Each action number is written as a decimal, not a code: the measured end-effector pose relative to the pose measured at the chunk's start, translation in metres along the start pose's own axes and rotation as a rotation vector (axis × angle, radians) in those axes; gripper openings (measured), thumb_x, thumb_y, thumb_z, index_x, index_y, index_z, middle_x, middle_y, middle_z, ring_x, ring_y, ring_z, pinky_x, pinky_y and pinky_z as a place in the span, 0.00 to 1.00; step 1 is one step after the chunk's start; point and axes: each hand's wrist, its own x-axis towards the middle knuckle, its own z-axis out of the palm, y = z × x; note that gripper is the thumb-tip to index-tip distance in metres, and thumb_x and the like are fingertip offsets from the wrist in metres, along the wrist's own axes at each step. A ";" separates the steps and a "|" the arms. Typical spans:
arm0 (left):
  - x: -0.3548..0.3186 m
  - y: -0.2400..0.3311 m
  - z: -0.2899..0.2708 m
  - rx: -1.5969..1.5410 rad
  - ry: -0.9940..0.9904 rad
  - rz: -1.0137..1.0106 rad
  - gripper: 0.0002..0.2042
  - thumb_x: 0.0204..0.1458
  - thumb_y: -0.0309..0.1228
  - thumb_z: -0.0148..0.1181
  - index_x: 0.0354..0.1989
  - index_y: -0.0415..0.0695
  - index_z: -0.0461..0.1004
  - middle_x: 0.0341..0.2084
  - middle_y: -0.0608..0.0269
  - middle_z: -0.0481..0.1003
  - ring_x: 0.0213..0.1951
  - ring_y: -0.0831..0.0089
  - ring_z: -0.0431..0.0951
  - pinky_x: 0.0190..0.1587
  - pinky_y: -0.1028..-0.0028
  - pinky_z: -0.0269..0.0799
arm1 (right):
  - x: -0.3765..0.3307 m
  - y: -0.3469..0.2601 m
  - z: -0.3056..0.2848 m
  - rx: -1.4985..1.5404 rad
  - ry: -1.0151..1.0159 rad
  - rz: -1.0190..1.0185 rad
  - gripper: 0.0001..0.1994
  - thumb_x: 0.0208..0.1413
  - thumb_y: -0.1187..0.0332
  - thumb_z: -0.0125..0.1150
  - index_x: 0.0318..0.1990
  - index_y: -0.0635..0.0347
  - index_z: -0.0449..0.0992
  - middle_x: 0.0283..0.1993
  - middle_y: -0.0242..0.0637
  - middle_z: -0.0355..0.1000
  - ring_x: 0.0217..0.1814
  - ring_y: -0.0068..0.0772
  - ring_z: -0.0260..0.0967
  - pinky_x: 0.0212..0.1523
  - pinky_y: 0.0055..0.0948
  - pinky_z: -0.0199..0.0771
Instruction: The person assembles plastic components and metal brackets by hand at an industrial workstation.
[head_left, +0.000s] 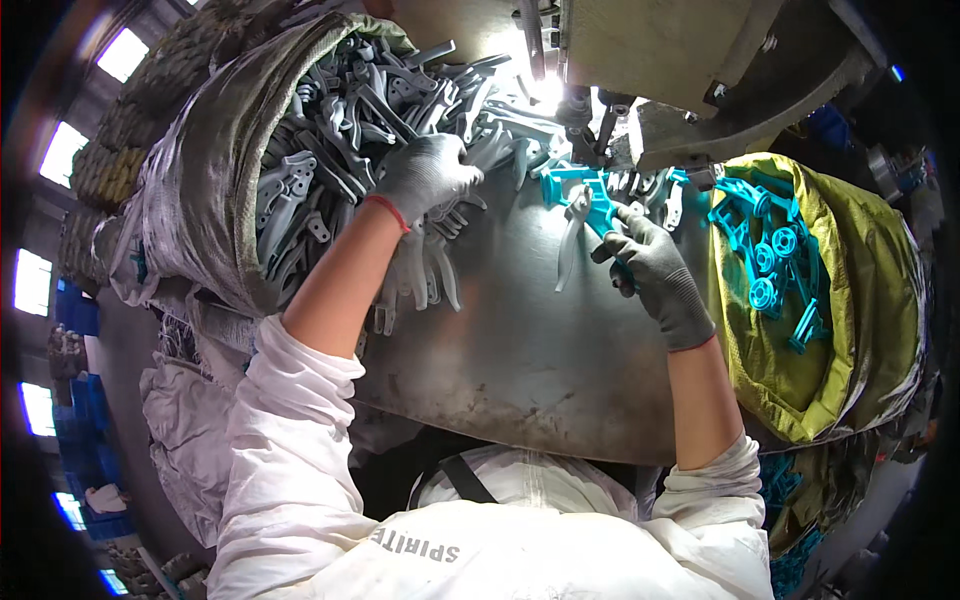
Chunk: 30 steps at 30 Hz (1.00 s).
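Observation:
My right hand (655,278), in a grey glove, grips the handle of a teal plastic frame (598,205) below the machine head. A grey curved lever (570,240) hangs at the frame's left side, its lower end pointing down. My left hand (428,178), gloved too, rests at the right edge of a heap of grey levers (345,130). Its fingers are curled among the levers, and whatever they hold is hidden. More grey levers (425,265) lie below that hand on the metal table (500,345).
A woven sack (200,200) at the left contains the heap of levers. At the right a yellow-green sack (850,300) holds several teal frames (765,250). The machine head (590,115) hangs over the table's far side, brightly lit. Grey levers (665,195) lie under it.

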 end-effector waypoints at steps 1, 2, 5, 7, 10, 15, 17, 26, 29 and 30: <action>-0.001 -0.002 -0.004 -0.121 0.013 -0.023 0.21 0.40 0.45 0.61 0.37 0.41 0.76 0.32 0.49 0.77 0.36 0.56 0.78 0.41 0.64 0.72 | 0.000 0.002 0.001 -0.007 0.004 0.027 0.26 0.54 0.72 0.51 0.62 0.64 0.57 0.28 0.36 0.71 0.15 0.16 0.61 0.14 0.16 0.61; -0.002 -0.003 -0.006 -0.170 0.079 -0.028 0.21 0.41 0.47 0.62 0.35 0.41 0.76 0.30 0.49 0.77 0.35 0.56 0.78 0.39 0.64 0.72 | 0.000 0.003 0.002 -0.014 0.016 0.044 0.26 0.54 0.72 0.51 0.62 0.64 0.58 0.28 0.36 0.71 0.15 0.16 0.61 0.14 0.16 0.61; -0.002 -0.004 -0.013 -0.327 0.069 0.027 0.21 0.41 0.45 0.63 0.33 0.37 0.75 0.28 0.45 0.76 0.34 0.54 0.78 0.37 0.65 0.71 | 0.001 0.005 0.001 -0.022 0.001 0.025 0.26 0.55 0.72 0.51 0.62 0.61 0.58 0.27 0.35 0.70 0.14 0.16 0.60 0.14 0.16 0.60; -0.003 -0.003 -0.016 -0.264 0.139 0.110 0.21 0.41 0.45 0.63 0.33 0.36 0.75 0.28 0.44 0.76 0.34 0.53 0.78 0.37 0.65 0.71 | 0.001 0.006 0.001 -0.021 0.009 0.040 0.27 0.55 0.72 0.51 0.63 0.59 0.57 0.28 0.35 0.70 0.14 0.16 0.60 0.13 0.16 0.60; -0.006 -0.001 -0.018 -0.203 0.200 0.212 0.14 0.48 0.36 0.60 0.40 0.39 0.74 0.30 0.49 0.77 0.36 0.58 0.78 0.39 0.68 0.70 | -0.003 0.006 0.005 -0.002 0.012 0.004 0.27 0.54 0.74 0.50 0.64 0.60 0.55 0.28 0.35 0.70 0.14 0.17 0.60 0.13 0.17 0.61; -0.013 -0.002 0.000 -0.229 0.222 0.204 0.13 0.50 0.31 0.55 0.42 0.40 0.74 0.33 0.52 0.77 0.35 0.68 0.78 0.40 0.70 0.71 | -0.008 0.006 -0.001 0.030 -0.078 -0.070 0.24 0.55 0.73 0.52 0.61 0.59 0.61 0.31 0.34 0.70 0.24 0.16 0.65 0.22 0.18 0.66; -0.023 0.001 0.014 -0.657 -0.010 0.194 0.14 0.50 0.27 0.50 0.44 0.39 0.74 0.32 0.55 0.77 0.35 0.79 0.75 0.41 0.72 0.71 | 0.005 -0.001 -0.024 -0.306 -0.114 -0.144 0.15 0.56 0.69 0.54 0.50 0.63 0.72 0.36 0.34 0.70 0.34 0.14 0.65 0.28 0.20 0.66; -0.063 0.026 0.021 0.238 0.179 -0.021 0.12 0.52 0.37 0.50 0.42 0.46 0.70 0.30 0.50 0.74 0.34 0.55 0.77 0.37 0.60 0.72 | 0.070 -0.021 -0.148 -1.070 0.475 -0.089 0.19 0.55 0.49 0.53 0.40 0.57 0.75 0.22 0.38 0.71 0.23 0.29 0.68 0.27 0.30 0.69; -0.064 0.021 0.016 0.240 0.265 0.009 0.11 0.51 0.32 0.53 0.42 0.46 0.65 0.30 0.51 0.73 0.32 0.53 0.77 0.32 0.59 0.72 | 0.025 -0.027 -0.134 -0.796 0.573 -0.152 0.22 0.54 0.48 0.55 0.28 0.62 0.73 0.18 0.35 0.66 0.17 0.23 0.63 0.22 0.25 0.64; -0.063 0.019 0.016 0.202 0.303 0.048 0.12 0.50 0.30 0.54 0.44 0.46 0.64 0.29 0.50 0.73 0.32 0.53 0.77 0.31 0.59 0.72 | 0.007 -0.032 -0.129 -0.845 0.597 -0.295 0.17 0.54 0.56 0.58 0.27 0.63 0.70 0.20 0.36 0.68 0.18 0.21 0.65 0.21 0.23 0.65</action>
